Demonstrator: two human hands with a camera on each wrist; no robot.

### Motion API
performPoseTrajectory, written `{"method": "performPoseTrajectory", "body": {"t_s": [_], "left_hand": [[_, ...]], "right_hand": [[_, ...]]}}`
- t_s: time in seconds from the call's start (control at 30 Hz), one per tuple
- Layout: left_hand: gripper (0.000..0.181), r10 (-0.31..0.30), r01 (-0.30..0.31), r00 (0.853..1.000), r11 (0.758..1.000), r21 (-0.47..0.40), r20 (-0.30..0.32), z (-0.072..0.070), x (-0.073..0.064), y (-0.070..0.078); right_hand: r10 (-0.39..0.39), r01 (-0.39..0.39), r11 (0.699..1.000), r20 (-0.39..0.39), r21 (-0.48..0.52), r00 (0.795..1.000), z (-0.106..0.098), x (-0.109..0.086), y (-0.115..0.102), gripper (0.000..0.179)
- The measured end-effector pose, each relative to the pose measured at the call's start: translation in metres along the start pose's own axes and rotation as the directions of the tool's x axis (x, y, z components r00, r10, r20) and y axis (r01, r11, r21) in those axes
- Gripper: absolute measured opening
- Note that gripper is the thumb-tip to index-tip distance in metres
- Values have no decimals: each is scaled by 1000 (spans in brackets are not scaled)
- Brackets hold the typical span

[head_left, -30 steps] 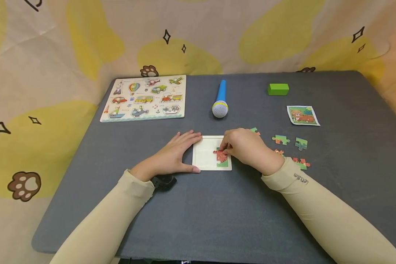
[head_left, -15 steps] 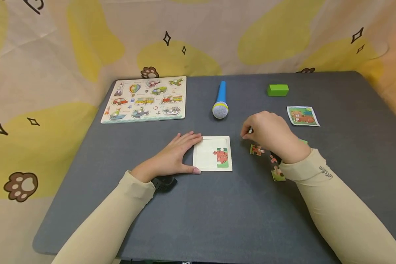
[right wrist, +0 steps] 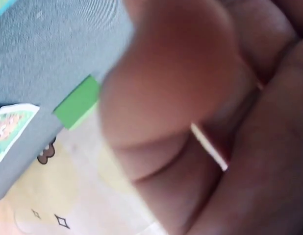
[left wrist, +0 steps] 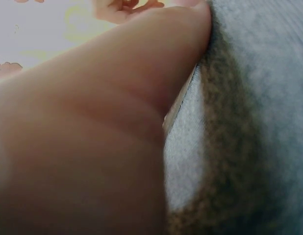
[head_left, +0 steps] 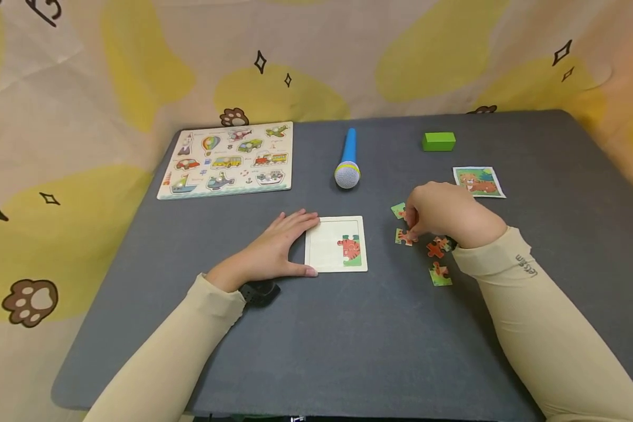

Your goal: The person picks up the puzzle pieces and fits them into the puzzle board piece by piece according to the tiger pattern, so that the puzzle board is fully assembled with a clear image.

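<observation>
My left hand [head_left: 276, 249] lies spread beside a white puzzle tray [head_left: 324, 240], fingertips at its upper left corner and thumb along the lower edge. Two joined pieces with an orange striped pattern [head_left: 351, 251] sit in the tray's right side. Curled fingers of my right hand [head_left: 445, 211] pinch an orange-and-green puzzle piece [head_left: 401, 237] on the table, partly covered by the fingertips. A green-edged piece [head_left: 398, 210] lies just above it. More loose pieces [head_left: 440, 274] lie below the right hand. The left wrist view shows mostly blurred skin.
A picture card [head_left: 480, 183] lies behind my right hand, with a green block [head_left: 439, 142] farther back. A blue toy microphone [head_left: 347, 161] stands behind the tray. A vehicle picture board [head_left: 227, 159] occupies the back left of the grey table [head_left: 316, 346].
The right hand has left the tray, moved right to the loose pieces, then shifted onto a piece slightly nearer. The joined pieces stay in the tray; the left hand keeps its place.
</observation>
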State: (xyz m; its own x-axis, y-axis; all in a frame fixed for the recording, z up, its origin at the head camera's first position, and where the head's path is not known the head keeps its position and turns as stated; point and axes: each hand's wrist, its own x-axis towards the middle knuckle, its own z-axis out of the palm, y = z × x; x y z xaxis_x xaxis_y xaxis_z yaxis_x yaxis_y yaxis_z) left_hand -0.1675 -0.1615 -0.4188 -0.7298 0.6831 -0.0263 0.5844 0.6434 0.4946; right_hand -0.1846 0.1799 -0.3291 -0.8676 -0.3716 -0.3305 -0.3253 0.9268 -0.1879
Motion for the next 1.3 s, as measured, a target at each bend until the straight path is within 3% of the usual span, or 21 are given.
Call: {"method": "performPoseTrajectory", "body": {"t_s": [0.17,0.3,0.53,0.63,0.77,1.0,1.13,1.3], "left_hand": [[104,2,-2,1000,1000,1,-4,0,-1,-1],[104,7,-7,1000,1000,-2,-6,0,-1,0],[105,4,-4,1000,1000,-8,-3,-1,-2,0],[105,6,-6,1000,1000,-6,-2,0,-2,0],[104,9,-9,1000,1000,2,-4,0,-1,0],[104,16,-16,1000,1000,6,-12,0,-1,-1],[103,8,-7,1000,1000,18,-14,0,0,-3],[104,11,-11,1000,1000,15,-17,1,0,-3]], "right_hand": [[50,-49,998,36,-26,998,8,5,-5,23],[45,-43,999,56,-28,997,10,6,-5,22],[-93,92,995,44,39,995,9,6,-8,28],[-173,171,979,4,111,985,8,5,-15,24],[-246,264,944,-111,197,963,13,4,-30,20],[-293,369,878,-268,305,918,27,6,-59,21],[-293,384,877,-309,290,905,35,8,-74,24],[-289,368,904,-323,217,901,48,10,-90,28]]}}
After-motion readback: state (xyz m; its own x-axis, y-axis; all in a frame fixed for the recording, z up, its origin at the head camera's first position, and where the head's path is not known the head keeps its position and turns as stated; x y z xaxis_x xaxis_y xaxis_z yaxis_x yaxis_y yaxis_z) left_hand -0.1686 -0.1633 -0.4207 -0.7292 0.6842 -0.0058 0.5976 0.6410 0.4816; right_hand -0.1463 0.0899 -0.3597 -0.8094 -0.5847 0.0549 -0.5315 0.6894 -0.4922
